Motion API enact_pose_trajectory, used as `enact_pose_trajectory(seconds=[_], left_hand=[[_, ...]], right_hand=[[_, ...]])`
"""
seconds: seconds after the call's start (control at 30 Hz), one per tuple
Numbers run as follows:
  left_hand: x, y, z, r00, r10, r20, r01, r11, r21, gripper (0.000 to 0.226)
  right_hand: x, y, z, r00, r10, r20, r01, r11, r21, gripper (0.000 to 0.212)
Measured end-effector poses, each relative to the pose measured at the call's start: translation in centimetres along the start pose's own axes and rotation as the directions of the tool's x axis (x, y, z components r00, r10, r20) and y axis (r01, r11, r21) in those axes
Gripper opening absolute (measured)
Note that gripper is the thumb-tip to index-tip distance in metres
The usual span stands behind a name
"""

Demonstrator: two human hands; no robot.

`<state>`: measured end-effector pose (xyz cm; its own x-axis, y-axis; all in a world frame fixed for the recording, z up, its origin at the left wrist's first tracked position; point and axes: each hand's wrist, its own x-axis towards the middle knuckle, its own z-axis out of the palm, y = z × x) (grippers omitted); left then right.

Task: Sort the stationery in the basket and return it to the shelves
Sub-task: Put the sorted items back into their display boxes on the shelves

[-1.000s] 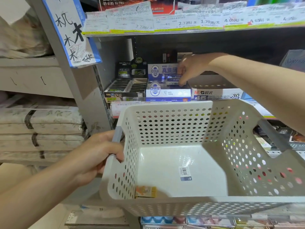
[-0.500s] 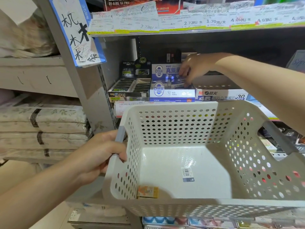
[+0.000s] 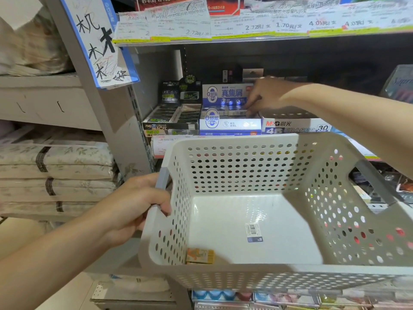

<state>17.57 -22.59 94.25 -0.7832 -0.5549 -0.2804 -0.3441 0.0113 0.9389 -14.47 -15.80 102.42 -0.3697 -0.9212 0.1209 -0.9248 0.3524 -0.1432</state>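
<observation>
My left hand (image 3: 134,206) grips the left handle of a white perforated basket (image 3: 245,140), held out in front of the shelf. A small orange-yellow eraser (image 3: 200,256) lies in the basket's near left corner. Nothing else shows on its floor except a barcode sticker (image 3: 253,231). My right hand (image 3: 266,95) reaches over the basket into the blue and white eraser box (image 3: 230,125) on the shelf. Its fingertips point down and pinch a small white eraser with a barcode (image 3: 238,113) at the box's right end.
A black eraser box (image 3: 172,121) stands left of the blue one, an M&G 4B eraser box (image 3: 295,127) right of it. Price labels (image 3: 245,26) line the shelf above. Wrapped paper stacks (image 3: 55,175) fill the left unit, behind a grey upright with a handwritten sign (image 3: 100,41).
My right hand has stayed at the blue and white box, its fingers shifting slightly. The view has drifted a little to the left. The basket and left hand hold steady.
</observation>
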Motion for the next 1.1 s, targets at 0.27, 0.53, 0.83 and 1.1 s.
enact_pose_trajectory(seconds=[0.27,0.53,0.83,1.1], left_hand=[[0.1,0.0,0.1,1.000,-0.005,-0.008,0.005,1.000,0.010,0.050],[0.1,-0.1,0.0,1.000,0.002,-0.017,-0.003,1.000,-0.024,0.048],[-0.1,-0.4,0.0,0.999,-0.001,-0.037,0.000,1.000,-0.020,0.045],[-0.5,-0.5,0.0,0.999,0.025,-0.030,-0.025,1.000,0.007,0.047]], right_hand=[[0.1,-0.1,0.2,0.999,0.009,-0.051,-0.010,1.000,-0.018,0.026],[0.8,-1.4,0.4,0.993,0.011,-0.120,-0.032,0.985,-0.171,0.028],[0.4,-1.2,0.9,0.995,0.073,-0.064,-0.084,0.978,-0.192,0.038],[-7.0,-6.9,1.9,0.756,-0.306,-0.579,0.374,0.927,-0.001,0.022]])
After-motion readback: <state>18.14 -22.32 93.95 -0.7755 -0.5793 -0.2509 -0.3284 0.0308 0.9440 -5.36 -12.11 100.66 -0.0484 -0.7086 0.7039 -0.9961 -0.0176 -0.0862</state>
